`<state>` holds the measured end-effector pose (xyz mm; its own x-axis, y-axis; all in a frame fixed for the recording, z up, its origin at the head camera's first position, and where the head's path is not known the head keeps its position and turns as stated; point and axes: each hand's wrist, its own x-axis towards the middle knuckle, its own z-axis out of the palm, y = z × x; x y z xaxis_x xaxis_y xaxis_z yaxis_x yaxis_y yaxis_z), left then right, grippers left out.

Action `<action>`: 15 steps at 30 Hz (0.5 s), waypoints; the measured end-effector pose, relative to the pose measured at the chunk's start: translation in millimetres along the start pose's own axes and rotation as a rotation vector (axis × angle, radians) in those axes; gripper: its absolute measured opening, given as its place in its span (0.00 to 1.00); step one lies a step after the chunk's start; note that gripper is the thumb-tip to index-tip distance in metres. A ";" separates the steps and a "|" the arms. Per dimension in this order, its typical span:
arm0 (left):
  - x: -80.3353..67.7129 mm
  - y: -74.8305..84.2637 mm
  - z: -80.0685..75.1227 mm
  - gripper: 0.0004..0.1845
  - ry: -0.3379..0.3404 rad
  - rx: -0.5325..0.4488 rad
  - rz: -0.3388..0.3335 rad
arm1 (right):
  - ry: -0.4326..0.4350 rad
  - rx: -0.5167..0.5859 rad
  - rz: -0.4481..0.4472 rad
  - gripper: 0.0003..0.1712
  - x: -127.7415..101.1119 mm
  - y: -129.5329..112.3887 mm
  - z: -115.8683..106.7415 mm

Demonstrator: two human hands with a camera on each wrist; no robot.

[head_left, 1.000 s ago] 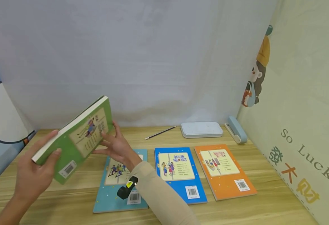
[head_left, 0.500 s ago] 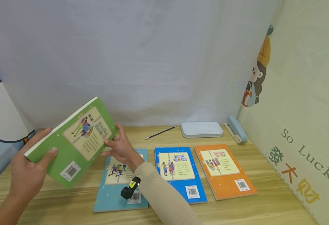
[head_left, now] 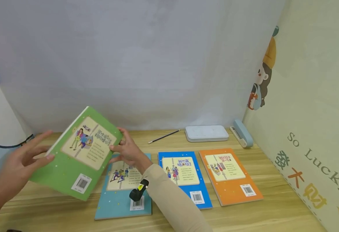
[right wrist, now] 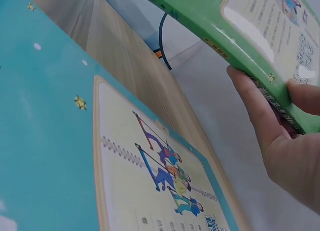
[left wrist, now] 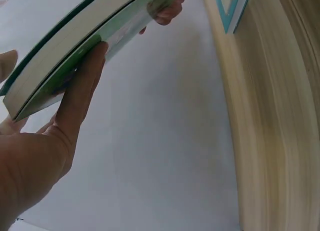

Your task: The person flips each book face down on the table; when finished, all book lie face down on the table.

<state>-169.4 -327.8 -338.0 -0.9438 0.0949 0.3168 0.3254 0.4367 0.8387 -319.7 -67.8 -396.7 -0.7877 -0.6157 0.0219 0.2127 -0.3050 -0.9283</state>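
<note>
Head view high; wrist views close, sharing green book (head_left: 79, 154).

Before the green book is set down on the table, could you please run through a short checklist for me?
1. Left hand holds the green book at its edge: ok.
2. Right hand grips the opposite edge: ok.
3. Book closed: ok.
4. Bare table beneath the book: ok.
5. Book clear of the teal book: cannot tell.
6. Blue book and orange book lie flat, apart: ok.
</note>
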 end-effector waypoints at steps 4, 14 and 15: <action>5.3 5.9 -1.5 0.40 -0.157 0.128 -0.065 | -0.034 -0.023 0.024 0.38 0.6 -1.2 -0.6; 9.4 6.4 4.5 0.37 -0.226 0.278 -0.069 | -0.042 -0.104 0.085 0.38 -1.8 -10.5 1.6; 9.4 5.6 4.7 0.38 -0.234 0.264 -0.076 | -0.042 -0.111 0.088 0.39 -2.1 -11.4 1.6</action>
<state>-176.7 -320.3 -332.4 -0.9626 0.2418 0.1222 0.2559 0.6633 0.7033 -319.6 -64.1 -385.6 -0.7435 -0.6670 -0.0481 0.2129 -0.1678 -0.9626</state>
